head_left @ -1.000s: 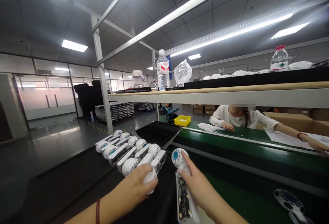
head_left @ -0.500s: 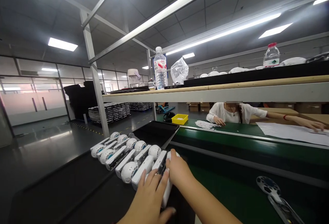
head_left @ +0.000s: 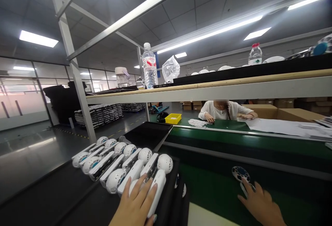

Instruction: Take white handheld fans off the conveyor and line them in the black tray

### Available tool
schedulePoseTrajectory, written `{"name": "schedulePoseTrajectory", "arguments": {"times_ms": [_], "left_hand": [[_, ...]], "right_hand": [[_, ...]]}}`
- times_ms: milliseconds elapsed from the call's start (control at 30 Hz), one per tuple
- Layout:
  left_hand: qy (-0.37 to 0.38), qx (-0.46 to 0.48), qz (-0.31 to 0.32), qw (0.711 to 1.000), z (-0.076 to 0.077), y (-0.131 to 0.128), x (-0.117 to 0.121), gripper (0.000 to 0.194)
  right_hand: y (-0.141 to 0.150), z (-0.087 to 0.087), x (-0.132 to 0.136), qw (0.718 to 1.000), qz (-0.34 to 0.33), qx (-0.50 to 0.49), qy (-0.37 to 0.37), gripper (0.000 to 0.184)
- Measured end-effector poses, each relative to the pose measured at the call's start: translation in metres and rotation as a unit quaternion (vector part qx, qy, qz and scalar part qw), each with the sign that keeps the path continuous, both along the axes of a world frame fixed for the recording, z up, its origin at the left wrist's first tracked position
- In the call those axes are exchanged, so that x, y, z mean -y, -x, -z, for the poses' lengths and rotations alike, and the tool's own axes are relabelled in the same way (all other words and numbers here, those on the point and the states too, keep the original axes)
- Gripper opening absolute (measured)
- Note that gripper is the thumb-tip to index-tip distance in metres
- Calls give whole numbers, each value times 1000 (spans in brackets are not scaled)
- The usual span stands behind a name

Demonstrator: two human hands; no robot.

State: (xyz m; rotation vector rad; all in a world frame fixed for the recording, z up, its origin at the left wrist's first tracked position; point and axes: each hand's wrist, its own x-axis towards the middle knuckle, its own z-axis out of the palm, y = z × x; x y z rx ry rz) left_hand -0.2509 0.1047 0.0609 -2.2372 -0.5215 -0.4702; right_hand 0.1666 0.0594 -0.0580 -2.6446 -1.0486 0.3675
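At far left a row of white handheld fans (head_left: 114,160) lies packed on the black tray (head_left: 52,191), heads alternating; the left hand (head_left: 136,207) rests flat, fingers spread, on the nearest fan (head_left: 155,191), gripping nothing; the shells look light, rigid and smooth, likely slippery, best taken by the handle; across on the green belt (head_left: 215,188) the right hand (head_left: 259,203) lies open, fingertips touching 1 unfinished fan (head_left: 241,176), its blue-spotted head exposed and probably fragile.

A water bottle (head_left: 149,66) and plastic bag (head_left: 170,68) stand on the shelf (head_left: 207,89).
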Motion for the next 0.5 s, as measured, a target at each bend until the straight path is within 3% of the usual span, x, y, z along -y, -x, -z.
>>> {"name": "schedulePoseTrajectory", "arguments": {"times_ms": [67, 133, 267, 300, 367, 400, 433, 467, 500], "left_hand": [[-1, 37, -21, 999, 5, -2, 0, 55], [2, 56, -40, 998, 3, -7, 5, 58], [4, 73, 39, 997, -23, -44, 25, 59], [37, 81, 64, 994, -31, -60, 30, 60], [203, 110, 89, 969, -43, -103, 37, 57], [337, 143, 98, 925, -48, -129, 40, 58], [484, 192, 96, 848, -51, -156, 42, 62], [619, 258, 91, 736, -53, -183, 44, 69], [723, 323, 81, 605, -53, -210, 47, 79]], "right_hand": [[-17, 27, 15, 999, -6, -33, -6, 60], [-20, 38, 24, 997, -26, -62, -47, 57], [3, 26, 30, 974, -38, -150, -167, 58], [13, 19, 31, 964, -33, -173, -197, 60], [35, 4, 37, 943, -34, -180, -279, 63], [46, -4, 41, 932, -31, -170, -319, 64], [56, -13, 47, 921, -29, -152, -356, 65], [64, -21, 54, 913, -25, -130, -385, 64], [70, -29, 61, 907, -22, -103, -408, 62]]}}
